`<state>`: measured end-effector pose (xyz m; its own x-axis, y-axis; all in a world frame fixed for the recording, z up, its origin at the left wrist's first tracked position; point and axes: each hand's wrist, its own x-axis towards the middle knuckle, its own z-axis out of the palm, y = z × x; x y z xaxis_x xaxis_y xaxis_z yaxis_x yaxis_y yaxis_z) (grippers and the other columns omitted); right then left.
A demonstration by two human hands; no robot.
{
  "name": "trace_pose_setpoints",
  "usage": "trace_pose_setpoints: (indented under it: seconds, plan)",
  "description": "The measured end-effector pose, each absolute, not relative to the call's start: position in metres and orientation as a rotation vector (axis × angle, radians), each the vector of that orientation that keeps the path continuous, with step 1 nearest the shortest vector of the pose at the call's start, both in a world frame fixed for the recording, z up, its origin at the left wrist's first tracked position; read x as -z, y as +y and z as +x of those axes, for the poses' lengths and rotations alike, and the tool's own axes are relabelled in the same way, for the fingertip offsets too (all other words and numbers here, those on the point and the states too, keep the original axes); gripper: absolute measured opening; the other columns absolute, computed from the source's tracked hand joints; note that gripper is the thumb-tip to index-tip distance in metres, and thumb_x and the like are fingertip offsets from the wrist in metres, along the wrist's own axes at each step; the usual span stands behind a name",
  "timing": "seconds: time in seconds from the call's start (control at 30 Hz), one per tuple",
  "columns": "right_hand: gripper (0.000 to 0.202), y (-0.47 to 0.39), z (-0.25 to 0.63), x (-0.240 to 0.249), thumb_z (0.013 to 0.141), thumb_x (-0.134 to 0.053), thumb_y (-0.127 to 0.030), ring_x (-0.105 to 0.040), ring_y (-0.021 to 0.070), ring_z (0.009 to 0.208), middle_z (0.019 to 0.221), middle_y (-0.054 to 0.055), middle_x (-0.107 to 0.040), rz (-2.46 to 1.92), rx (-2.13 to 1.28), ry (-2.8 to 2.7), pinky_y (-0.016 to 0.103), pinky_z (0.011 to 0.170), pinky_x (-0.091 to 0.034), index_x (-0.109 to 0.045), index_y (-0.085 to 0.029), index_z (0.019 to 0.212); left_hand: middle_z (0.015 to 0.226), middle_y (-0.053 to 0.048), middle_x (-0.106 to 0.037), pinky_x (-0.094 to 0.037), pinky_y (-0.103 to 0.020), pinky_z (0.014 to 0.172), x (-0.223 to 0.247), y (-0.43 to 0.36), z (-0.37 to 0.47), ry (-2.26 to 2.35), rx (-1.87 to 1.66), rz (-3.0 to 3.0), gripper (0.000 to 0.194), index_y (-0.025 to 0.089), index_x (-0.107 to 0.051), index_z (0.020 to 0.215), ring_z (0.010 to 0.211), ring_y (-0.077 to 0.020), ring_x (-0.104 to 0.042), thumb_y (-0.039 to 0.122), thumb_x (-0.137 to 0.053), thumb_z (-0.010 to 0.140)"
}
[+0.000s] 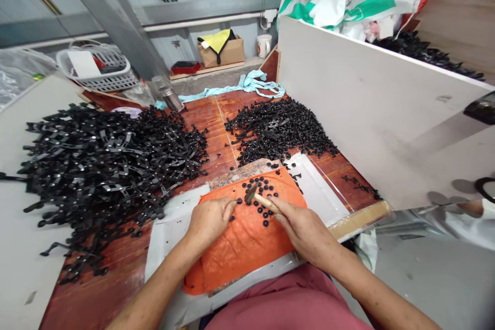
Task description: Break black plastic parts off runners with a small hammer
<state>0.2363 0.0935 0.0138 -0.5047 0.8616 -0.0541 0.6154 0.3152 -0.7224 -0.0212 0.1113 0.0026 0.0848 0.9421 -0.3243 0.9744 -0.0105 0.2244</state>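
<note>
An orange cloth [247, 247] covers a board in front of me, with several small black round parts [265, 223] scattered on its upper half. My right hand [296, 219] is closed around the light wooden handle of a small tool [266, 202]; its dark head rests over the cloth among the parts. On the cloth's left side, my left hand [212, 216] has thumb and index finger pinched together on a small black part [239, 200], just left of the tool's head.
A large heap of black strip-like pieces [104, 160] lies left, a pile of small black parts [282, 126] behind the cloth. A grey panel [371, 103] stands at the right. Farther back are a metal flask [170, 97], a white basket [104, 80] and a mug [264, 46].
</note>
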Motion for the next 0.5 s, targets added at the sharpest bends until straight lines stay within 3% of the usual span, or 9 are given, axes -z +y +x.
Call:
trace_pose_setpoints:
  seconds: [0.07, 0.17, 0.33, 0.5]
  plan:
    - [0.056, 0.096, 0.230, -0.016, 0.106, -0.039, -0.020, -0.072, 0.0206, 0.107, 0.132, 0.002, -0.071, -1.267, -0.940, -2.281, 0.032, 0.090, -0.056, -0.036, -0.041, 0.157, 0.094, -0.005, -0.080, -0.035, -0.029, 0.069, -0.002, 0.112, -0.021, 1.879, 0.128, 1.988, 0.037, 0.023, -0.070, 0.088, 0.089, -0.0230, -0.071, 0.034, -0.037, 0.102]
    - [0.063, 0.098, 0.220, -0.011, 0.103, -0.040, -0.016, -0.073, 0.0213, 0.100, 0.124, 0.006, -0.073, -1.261, -0.784, -2.339, 0.032, 0.086, -0.057, -0.027, -0.036, 0.162, 0.095, -0.006, -0.080, -0.036, -0.029, 0.070, 0.000, 0.111, -0.022, 1.870, 0.108, 1.992, 0.037, 0.023, -0.071, 0.092, 0.091, -0.0234, -0.072, 0.034, -0.038, 0.102]
    - [0.070, 0.100, 0.211, -0.001, 0.096, -0.041, -0.009, -0.072, 0.0207, 0.082, 0.101, 0.007, -0.076, -1.356, -0.586, -2.501, 0.028, 0.074, -0.055, -0.029, -0.033, 0.162, 0.091, -0.006, -0.080, -0.035, -0.029, 0.066, 0.005, 0.109, -0.025, 1.875, 0.066, 1.980, 0.036, 0.022, -0.071, 0.090, 0.087, -0.0232, -0.072, 0.033, -0.038, 0.102]
    - [0.073, 0.099, 0.207, 0.002, 0.093, -0.042, -0.006, -0.071, 0.0227, 0.081, 0.099, 0.010, -0.075, -1.417, -0.506, -2.551, 0.028, 0.069, -0.053, -0.030, -0.027, 0.162, 0.091, -0.007, -0.079, -0.035, -0.030, 0.067, 0.012, 0.108, -0.026, 1.874, 0.048, 1.989, 0.038, 0.021, -0.069, 0.087, 0.087, -0.0244, -0.072, 0.036, -0.037, 0.102]
